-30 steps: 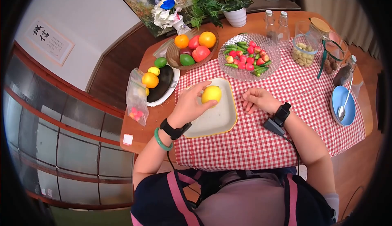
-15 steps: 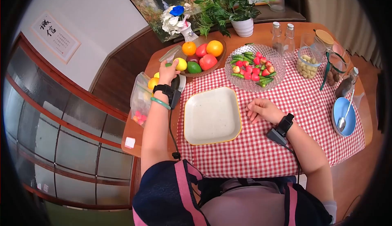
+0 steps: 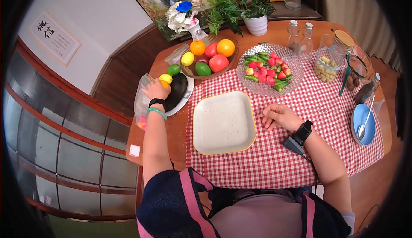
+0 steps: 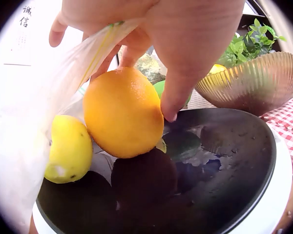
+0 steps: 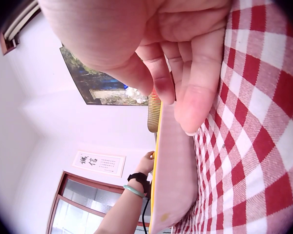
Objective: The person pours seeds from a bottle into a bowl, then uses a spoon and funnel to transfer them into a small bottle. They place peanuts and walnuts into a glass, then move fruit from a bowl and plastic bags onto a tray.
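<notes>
My left hand (image 3: 154,89) reaches over the black plate (image 3: 179,95) at the table's left. It grips an orange (image 4: 123,112), thumb on the right side and fingers over the far side. A yellow lemon-like fruit (image 4: 68,148) lies to the left of the orange in the left wrist view, partly behind a clear plastic bag (image 4: 27,141). Behind the hand are another yellow fruit (image 3: 165,78) and a green fruit (image 3: 174,69). My right hand (image 3: 281,117) rests on the checked cloth with loosely bent fingers and holds nothing, beside the cream tray (image 3: 224,124).
A brown glass bowl (image 3: 231,64) of mixed fruit, including a lemon (image 3: 187,59), stands behind the plate. To its right is a clear bowl (image 3: 296,81) with small cucumbers and red fruit. Bottles (image 3: 307,42), jars and a blue bowl (image 3: 357,117) with a spoon stand at the right.
My left hand carried the lemon from above the tray to the brown glass bowl and let it go there. It then came back to the orange on the black plate. The right hand stayed.
</notes>
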`<act>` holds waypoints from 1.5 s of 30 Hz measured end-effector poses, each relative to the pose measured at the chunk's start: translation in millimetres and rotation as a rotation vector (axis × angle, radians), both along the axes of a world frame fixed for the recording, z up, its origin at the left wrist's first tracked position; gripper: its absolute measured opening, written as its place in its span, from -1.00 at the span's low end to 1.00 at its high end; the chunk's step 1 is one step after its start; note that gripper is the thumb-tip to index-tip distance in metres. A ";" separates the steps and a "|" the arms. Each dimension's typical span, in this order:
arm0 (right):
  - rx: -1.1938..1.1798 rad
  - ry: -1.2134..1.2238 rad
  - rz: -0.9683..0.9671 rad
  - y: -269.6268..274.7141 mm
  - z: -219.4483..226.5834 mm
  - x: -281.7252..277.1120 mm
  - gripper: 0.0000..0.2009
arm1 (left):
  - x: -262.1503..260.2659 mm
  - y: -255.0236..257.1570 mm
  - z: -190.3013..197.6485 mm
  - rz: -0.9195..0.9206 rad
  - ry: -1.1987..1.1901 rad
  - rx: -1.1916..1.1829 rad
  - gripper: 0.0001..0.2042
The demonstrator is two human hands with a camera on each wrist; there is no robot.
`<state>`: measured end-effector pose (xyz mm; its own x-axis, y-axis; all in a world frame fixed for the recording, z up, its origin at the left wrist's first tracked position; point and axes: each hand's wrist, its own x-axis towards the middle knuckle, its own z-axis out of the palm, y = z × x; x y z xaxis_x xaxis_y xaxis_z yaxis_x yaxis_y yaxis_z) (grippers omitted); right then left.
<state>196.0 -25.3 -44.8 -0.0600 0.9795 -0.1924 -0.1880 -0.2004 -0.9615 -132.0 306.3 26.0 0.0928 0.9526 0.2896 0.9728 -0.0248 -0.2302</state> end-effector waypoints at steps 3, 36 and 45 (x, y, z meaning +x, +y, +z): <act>-0.004 -0.008 -0.003 -0.3 -0.4 0.1 -0.80 | -2.8 -1.0 -6.8 -0.037 0.069 0.053 -0.42; 0.006 -0.025 -0.035 -3.2 1.0 -2.5 -0.75 | 51.6 -188.3 6.3 -0.609 -0.460 -0.494 -0.44; 0.215 -0.158 -0.100 -4.2 67.0 -33.0 -0.79 | 29.5 -161.8 3.2 -1.129 -0.665 -0.535 -0.37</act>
<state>163.1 -29.5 22.2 0.0529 0.9984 0.0209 -0.0411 0.0231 -0.9989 -102.5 144.5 29.2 0.8586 0.4662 0.2132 0.2932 -0.7877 0.5418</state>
